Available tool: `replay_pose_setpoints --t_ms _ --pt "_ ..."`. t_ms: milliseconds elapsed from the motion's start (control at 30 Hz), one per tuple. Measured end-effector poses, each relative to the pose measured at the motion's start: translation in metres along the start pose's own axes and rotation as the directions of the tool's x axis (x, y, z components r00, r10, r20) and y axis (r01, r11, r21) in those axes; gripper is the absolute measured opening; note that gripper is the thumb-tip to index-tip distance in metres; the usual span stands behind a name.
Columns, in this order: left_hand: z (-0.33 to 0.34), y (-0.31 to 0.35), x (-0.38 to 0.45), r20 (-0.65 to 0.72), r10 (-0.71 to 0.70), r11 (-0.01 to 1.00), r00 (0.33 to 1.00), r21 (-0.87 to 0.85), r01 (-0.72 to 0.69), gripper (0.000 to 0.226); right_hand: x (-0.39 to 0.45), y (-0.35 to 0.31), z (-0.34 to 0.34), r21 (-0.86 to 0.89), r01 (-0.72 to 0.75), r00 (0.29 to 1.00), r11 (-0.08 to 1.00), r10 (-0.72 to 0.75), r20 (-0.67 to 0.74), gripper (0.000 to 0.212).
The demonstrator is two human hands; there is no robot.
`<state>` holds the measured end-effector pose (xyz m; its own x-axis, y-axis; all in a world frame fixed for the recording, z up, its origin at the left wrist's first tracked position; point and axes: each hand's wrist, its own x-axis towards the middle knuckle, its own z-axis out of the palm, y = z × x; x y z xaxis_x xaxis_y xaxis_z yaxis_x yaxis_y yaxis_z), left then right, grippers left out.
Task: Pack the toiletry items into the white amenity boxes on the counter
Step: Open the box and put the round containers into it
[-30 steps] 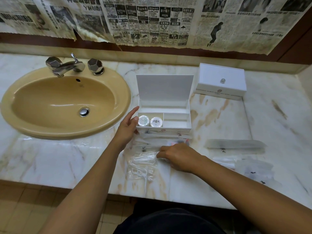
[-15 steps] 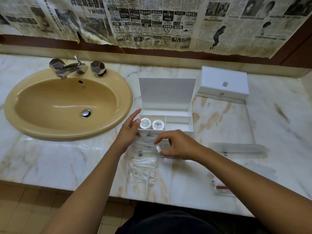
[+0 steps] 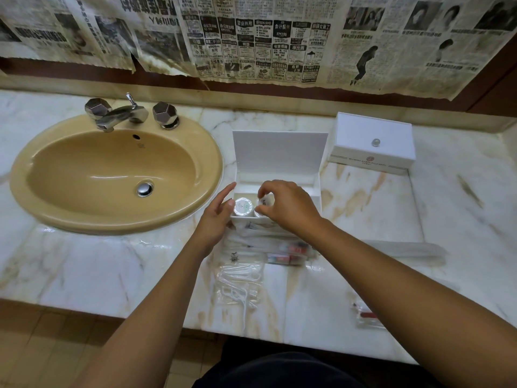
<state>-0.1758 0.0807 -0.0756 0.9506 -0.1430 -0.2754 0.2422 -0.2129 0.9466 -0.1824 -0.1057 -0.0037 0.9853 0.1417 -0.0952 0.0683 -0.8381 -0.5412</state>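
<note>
An open white amenity box [image 3: 279, 152] stands on the marble counter, its lid upright. A round wrapped packet [image 3: 242, 207] sits in its front left compartment. My right hand [image 3: 288, 205] hovers over that compartment, fingertips pinched on a second small round packet [image 3: 264, 201] beside the first. My left hand [image 3: 215, 219] rests against the box's front left corner, fingers apart. A closed white amenity box [image 3: 372, 144] sits at the back right. In front of the open box lie clear-wrapped toothbrush kits [image 3: 288, 254] and a bag of floss picks [image 3: 240, 281].
A tan sink [image 3: 112, 175] with a chrome faucet [image 3: 117, 113] fills the counter's left. A long clear sachet [image 3: 405, 249] lies to the right and a small packet [image 3: 366, 317] near the front edge. Newspaper covers the wall behind.
My right hand lifted from the packets on the counter with a small packet pinched in it and moved up over the open box. My left hand stayed at the box's corner.
</note>
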Motion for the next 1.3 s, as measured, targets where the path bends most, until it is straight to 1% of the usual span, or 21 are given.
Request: replay_pose_setpoints --t_ms 133,333,533,600,733,800,933,1033,1133,1300 --pt "0.001 0.0 0.0 -0.008 0.011 1.0 1.0 -0.005 -0.011 0.038 0.002 0.005 0.01 -0.083 0.02 0.998 0.996 -0.015 0.056 0.013" --pt "0.0 0.002 -0.001 -0.017 0.023 1.0 1.0 -0.001 -0.023 0.037 0.002 0.012 0.015 -0.137 0.045 0.999 0.99 -0.042 0.028 0.018" --pt "0.001 0.002 -0.002 -0.028 0.027 1.0 0.999 -0.005 -0.027 0.038 0.001 0.013 0.015 -0.154 0.068 0.995 0.986 -0.056 0.079 0.021" --pt "0.001 0.001 -0.001 -0.024 0.023 1.0 0.999 -0.01 -0.023 0.038 -0.004 0.012 0.014 -0.159 0.083 0.995 0.984 -0.073 0.065 0.021" --pt "0.001 0.002 -0.001 -0.01 0.029 0.999 1.0 -0.016 -0.03 0.039 -0.021 0.006 0.014 -0.147 0.152 0.986 0.977 -0.159 -0.04 0.019" --pt "0.001 0.004 -0.002 -0.021 0.033 0.999 0.999 -0.005 -0.033 0.039 -0.03 0.002 0.015 -0.143 0.188 0.979 0.972 -0.197 -0.048 0.017" --pt "0.002 0.005 -0.003 -0.018 0.022 1.0 1.0 -0.018 -0.023 0.039 -0.048 -0.003 0.024 -0.146 0.227 0.974 0.963 -0.228 0.007 0.016" --pt "0.002 0.005 -0.003 -0.019 0.016 1.0 1.0 -0.018 -0.016 0.039 -0.057 -0.001 0.031 -0.151 0.213 0.976 0.965 -0.203 0.083 0.023" --pt "0.002 0.003 -0.002 -0.014 0.021 1.0 1.0 -0.011 -0.021 0.039 -0.064 0.003 0.039 -0.198 0.21 0.97 0.958 -0.177 0.169 0.029" --pt "0.002 0.002 -0.001 -0.016 0.021 1.0 1.0 0.004 -0.021 0.04 -0.065 0.009 0.053 -0.301 0.204 0.965 0.932 -0.139 0.221 0.026"
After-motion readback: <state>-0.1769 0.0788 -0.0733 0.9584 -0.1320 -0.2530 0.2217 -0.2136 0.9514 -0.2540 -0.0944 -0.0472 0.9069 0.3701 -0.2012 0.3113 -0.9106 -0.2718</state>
